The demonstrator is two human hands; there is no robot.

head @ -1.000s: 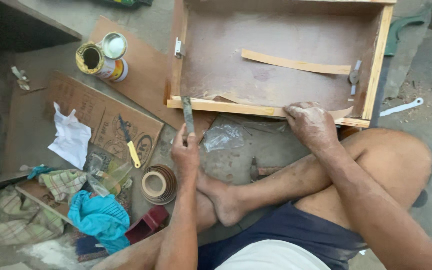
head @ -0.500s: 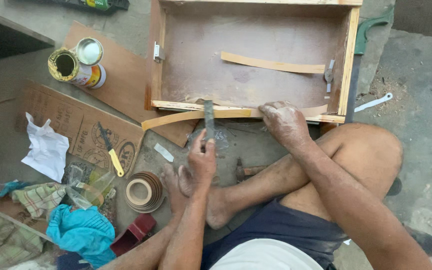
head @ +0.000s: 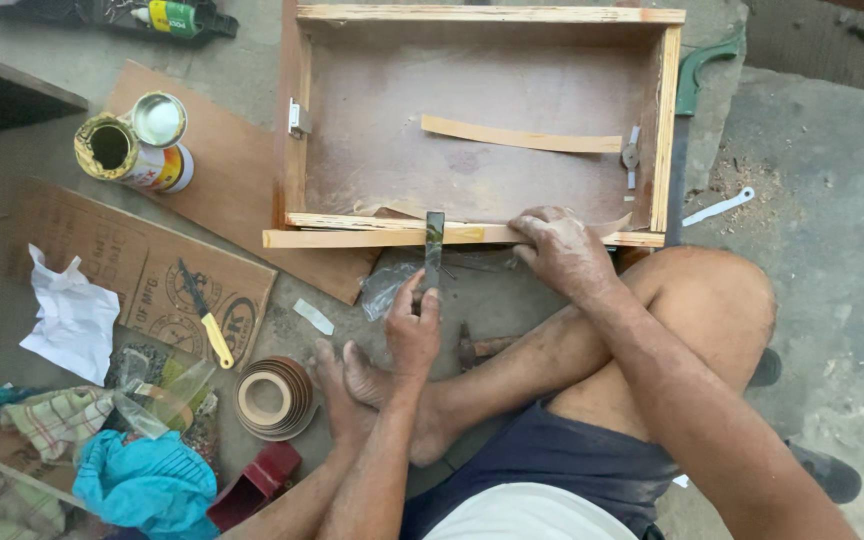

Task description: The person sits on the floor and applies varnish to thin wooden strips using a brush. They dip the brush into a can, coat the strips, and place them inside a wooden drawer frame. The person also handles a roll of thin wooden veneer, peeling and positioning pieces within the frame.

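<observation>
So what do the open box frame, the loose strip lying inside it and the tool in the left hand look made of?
The shallow rectangular box frame looks like raw, unfinished wood, pale grain on the rails, with a duller board bottom. The thin curved tan strip looks like wood veneer or edge banding; it bends. The flat narrow blade in the left hand looks like dull, smeared metal.

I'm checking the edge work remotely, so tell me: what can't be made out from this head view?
- Strip under the right hand: the palm hides the thin wooden edging strip there.
- Flat metal blade in the left hand: its handle is wrapped by the fingers.
- Open round tin can: contents lost in shadow.
- Green-handled saw: blade mostly hidden behind the shallow wooden box.
</observation>
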